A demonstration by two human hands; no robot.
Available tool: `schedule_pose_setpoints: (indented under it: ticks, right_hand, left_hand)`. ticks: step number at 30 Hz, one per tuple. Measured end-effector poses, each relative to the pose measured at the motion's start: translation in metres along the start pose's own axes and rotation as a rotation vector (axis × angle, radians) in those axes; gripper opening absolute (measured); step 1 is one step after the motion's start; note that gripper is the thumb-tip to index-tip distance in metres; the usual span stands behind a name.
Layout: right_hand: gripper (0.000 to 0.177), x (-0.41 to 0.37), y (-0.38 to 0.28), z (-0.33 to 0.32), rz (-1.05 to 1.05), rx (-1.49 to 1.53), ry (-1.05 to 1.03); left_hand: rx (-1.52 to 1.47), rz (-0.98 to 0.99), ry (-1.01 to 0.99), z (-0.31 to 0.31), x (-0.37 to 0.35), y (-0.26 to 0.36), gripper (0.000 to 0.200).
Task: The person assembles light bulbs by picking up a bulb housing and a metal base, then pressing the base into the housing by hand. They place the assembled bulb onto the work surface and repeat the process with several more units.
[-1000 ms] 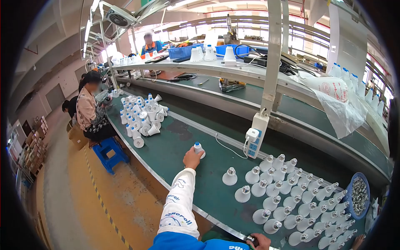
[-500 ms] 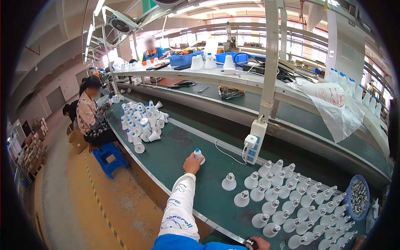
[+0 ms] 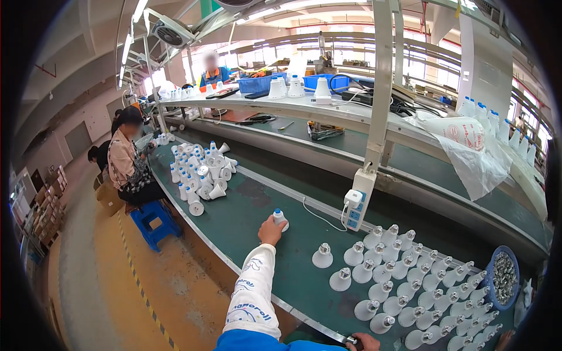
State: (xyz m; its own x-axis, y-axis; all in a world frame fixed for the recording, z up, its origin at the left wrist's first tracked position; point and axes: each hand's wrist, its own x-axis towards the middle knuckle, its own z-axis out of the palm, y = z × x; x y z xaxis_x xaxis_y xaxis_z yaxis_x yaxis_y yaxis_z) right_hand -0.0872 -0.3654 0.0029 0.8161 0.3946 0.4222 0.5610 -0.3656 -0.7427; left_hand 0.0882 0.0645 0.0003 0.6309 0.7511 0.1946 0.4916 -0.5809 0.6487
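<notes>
Out over the green bench, my left hand (image 3: 271, 230) has its fingers closed around a white bulb housing (image 3: 281, 220) with a blue tip, which stands upright on the surface. My right hand (image 3: 367, 341) is low at the bench's front edge, partly cut off by the frame. Its fingers are closed on a small silvery metal piece (image 3: 351, 339), whose exact kind is too small to make out. To the right of my left hand stand rows of white bulbs (image 3: 363, 271) with silvery metal caps. A pile of white housings with blue tips (image 3: 202, 169) lies farther left.
A blue basket (image 3: 516, 275) of small metal caps stands at the right. A power strip (image 3: 360, 199) with a white plug hangs on the post, its cable (image 3: 319, 217) lying on the bench. A plastic bag (image 3: 465, 137) drapes over the shelf. A co-worker (image 3: 126, 155) sits at the left.
</notes>
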Motion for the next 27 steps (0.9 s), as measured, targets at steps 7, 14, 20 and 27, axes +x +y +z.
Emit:
schedule_pose_setpoints:
  ticks: [7,14,20,27]
  right_hand:
    - [0.029,-0.003,0.004,0.0,0.025,0.003,-0.027]
    - [0.028,-0.002,-0.002,-0.001,0.029,0.003,-0.021]
    - [0.025,-0.003,0.001,0.0,0.031,-0.011,-0.017]
    - [0.026,-0.005,0.004,0.002,-0.029,0.009,0.016]
  left_hand:
    - [-0.029,-0.009,-0.009,0.001,0.002,-0.001,0.045]
    - [-0.012,-0.01,-0.031,-0.004,0.003,0.002,0.043]
    - [-0.042,0.053,-0.061,-0.03,-0.018,0.014,0.043]
    - [-0.292,0.183,-0.19,-0.066,-0.098,0.006,0.042]
